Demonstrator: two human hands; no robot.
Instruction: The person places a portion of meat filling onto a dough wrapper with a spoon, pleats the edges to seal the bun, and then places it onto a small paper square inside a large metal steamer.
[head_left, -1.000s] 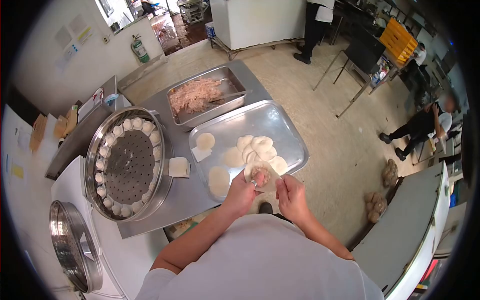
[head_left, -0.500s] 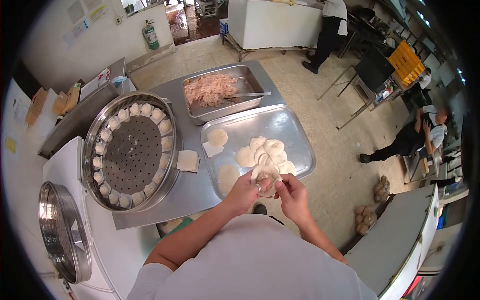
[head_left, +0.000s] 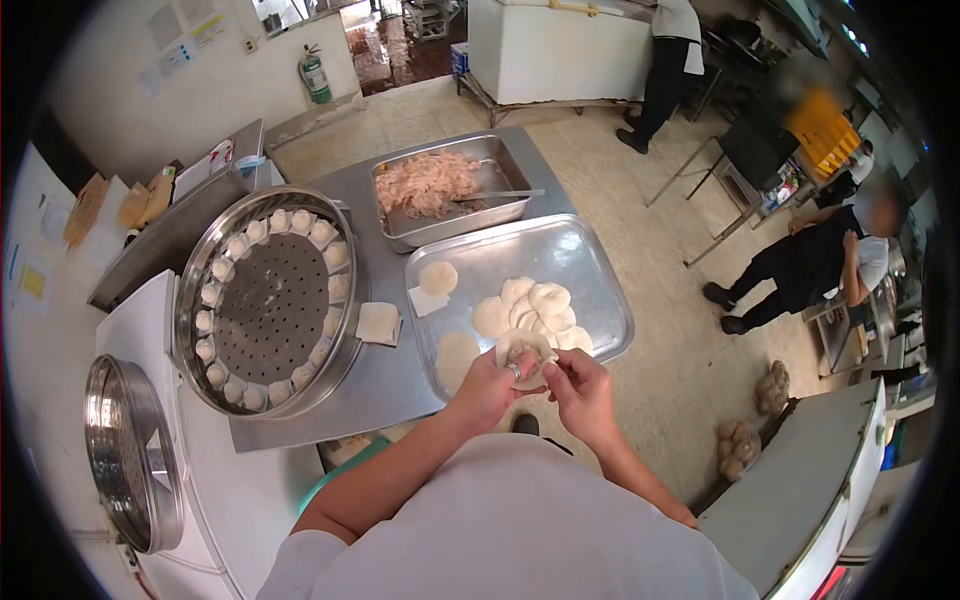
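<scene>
A round dough wrapper (head_left: pixel 522 345) with meat filling in its middle rests in my left hand (head_left: pixel 487 388), which is closed around its left side, the thumb over the filling. My right hand (head_left: pixel 580 393) pinches the wrapper's right edge, where the dough is gathered. Just beyond my hands, several flat dough discs (head_left: pixel 548 298) overlap on a metal tray (head_left: pixel 590 255). More discs lie at the tray's left side, one on a white paper square (head_left: pixel 428 301). Behind the tray, a deep pan (head_left: pixel 455 235) holds pink minced meat (head_left: pixel 425 183) and a metal-handled utensil (head_left: pixel 500 194).
On the left, a round steamer (head_left: pixel 270 310) carries a ring of filled buns along its rim. Between steamer and tray lies a stack of paper squares (head_left: pixel 378 323). A second steamer tier (head_left: pixel 130 455) leans at far left. Co-workers stand at right (head_left: pixel 830 250) and at the back (head_left: pixel 672 70).
My fingers have shifted around the wrapper, and its rim stands up more, cupped about the filling. The view has swung slightly; the co-worker at right has changed stance.
</scene>
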